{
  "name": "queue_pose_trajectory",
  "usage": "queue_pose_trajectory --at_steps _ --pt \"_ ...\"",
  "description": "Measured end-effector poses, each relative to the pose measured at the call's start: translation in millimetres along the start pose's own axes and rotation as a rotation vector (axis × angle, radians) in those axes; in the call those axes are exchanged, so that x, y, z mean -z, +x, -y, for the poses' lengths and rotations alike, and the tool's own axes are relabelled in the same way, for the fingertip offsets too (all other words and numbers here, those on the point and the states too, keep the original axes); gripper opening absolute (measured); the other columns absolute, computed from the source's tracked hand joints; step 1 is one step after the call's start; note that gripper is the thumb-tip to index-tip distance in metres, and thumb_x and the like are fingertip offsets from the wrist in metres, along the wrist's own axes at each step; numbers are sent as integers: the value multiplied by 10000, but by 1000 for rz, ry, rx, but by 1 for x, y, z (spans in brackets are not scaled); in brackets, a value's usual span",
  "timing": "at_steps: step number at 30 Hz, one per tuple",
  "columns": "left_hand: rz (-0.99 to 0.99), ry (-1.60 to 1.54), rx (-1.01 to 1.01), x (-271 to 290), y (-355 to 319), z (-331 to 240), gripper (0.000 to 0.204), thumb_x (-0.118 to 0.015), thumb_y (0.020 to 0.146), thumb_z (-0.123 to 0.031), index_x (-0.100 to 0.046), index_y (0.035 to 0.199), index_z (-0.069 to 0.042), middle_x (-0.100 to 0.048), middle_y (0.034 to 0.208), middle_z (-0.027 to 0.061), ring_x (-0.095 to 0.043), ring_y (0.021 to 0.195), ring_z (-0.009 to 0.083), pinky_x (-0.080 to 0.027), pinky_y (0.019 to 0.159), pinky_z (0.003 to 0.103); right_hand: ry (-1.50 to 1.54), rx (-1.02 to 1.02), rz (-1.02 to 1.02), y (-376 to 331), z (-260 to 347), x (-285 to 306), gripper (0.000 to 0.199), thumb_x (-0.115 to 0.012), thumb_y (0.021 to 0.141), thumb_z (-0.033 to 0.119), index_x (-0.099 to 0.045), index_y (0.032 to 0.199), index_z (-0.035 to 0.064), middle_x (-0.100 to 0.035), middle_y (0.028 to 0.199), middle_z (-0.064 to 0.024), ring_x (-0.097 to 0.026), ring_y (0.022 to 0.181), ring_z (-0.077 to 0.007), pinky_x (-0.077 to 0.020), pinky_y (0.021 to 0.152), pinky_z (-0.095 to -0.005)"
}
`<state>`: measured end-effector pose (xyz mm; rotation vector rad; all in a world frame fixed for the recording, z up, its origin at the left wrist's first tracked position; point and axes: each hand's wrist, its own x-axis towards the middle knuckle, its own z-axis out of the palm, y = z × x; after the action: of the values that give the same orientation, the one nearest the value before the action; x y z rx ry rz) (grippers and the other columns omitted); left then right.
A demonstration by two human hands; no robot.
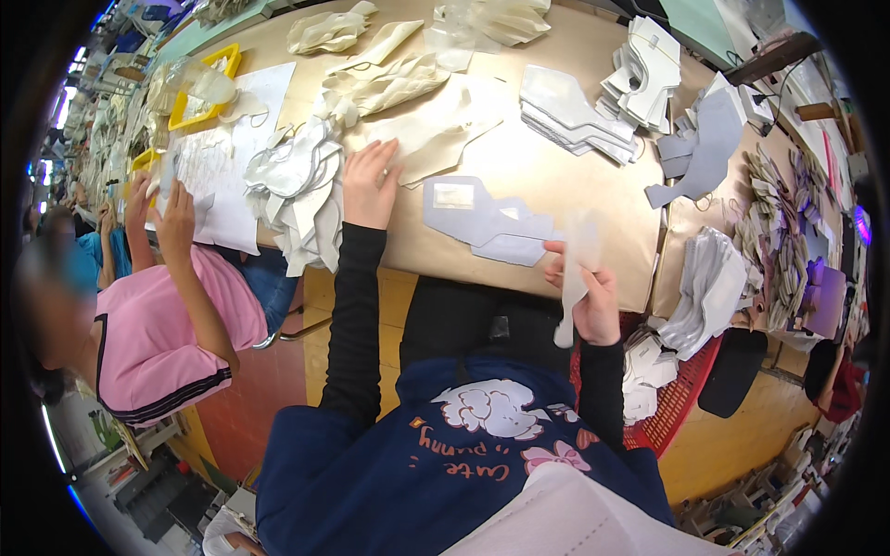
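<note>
My right hand (595, 306) pinches a thin whitish cut piece (582, 248) above the table's near edge; its upper part is blurred. My left hand (371, 183) lies with fingers stretched out at the edge of a cream sheet piece (434, 139), holding nothing I can see. Between my hands a light grey-blue shaped piece (468, 204) with a pale patch lies flat, partly over another grey piece (510, 248). Left of my left hand is a fanned pile of white-grey cut pieces (297, 190).
Cream bundles (389, 83) lie farther back. Stacks of grey pieces (565, 107) and white pieces (644, 74) sit at far right. A red basket (681, 389) with white pieces stands right of my arm. At left, a person in pink (176, 324) works near a yellow tray (206, 102).
</note>
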<state>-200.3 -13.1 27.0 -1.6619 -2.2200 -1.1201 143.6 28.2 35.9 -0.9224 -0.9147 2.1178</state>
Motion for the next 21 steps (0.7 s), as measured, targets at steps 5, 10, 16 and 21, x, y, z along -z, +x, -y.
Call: queue_pose_trajectory --at_steps 5,10,16,21 --pt "35 -212 -107 -4 -45 -41 418 -634 859 47 -680 1248 -97 -642 1307 86 -575 1265 330 -359 1139 511 -68 196 -284 -20 21 24 365 -533 948 23 -582 1304 -41 -681 1145 -174 -637 861 -160 -508 809 -293" --pt "492 -153 -135 -12 -75 -54 473 -766 826 -119 -656 1286 -94 -579 1449 86 -514 1372 311 -403 1110 432 -26 261 -357 -33 32 40 288 -614 949 50 -617 1226 -29 -661 991 -59 -599 823 -120 -471 754 -257" --pt "489 -285 -224 -18 -71 -28 512 -766 810 -105 -635 1305 -88 -569 1456 87 -507 1377 276 -427 1085 407 -170 353 -395 -41 42 42 156 -640 984 107 -636 1120 29 -628 868 10 -532 725 -60 -408 653 -206" --pt "438 -172 -298 -11 -64 -26 398 -741 808 -50 -682 1201 -75 -680 1305 74 -615 1264 258 -459 1049 391 -134 398 -468 -40 51 31 304 -609 996 62 -554 1292 16 -651 996 -33 -543 771 -52 -420 662 -196"
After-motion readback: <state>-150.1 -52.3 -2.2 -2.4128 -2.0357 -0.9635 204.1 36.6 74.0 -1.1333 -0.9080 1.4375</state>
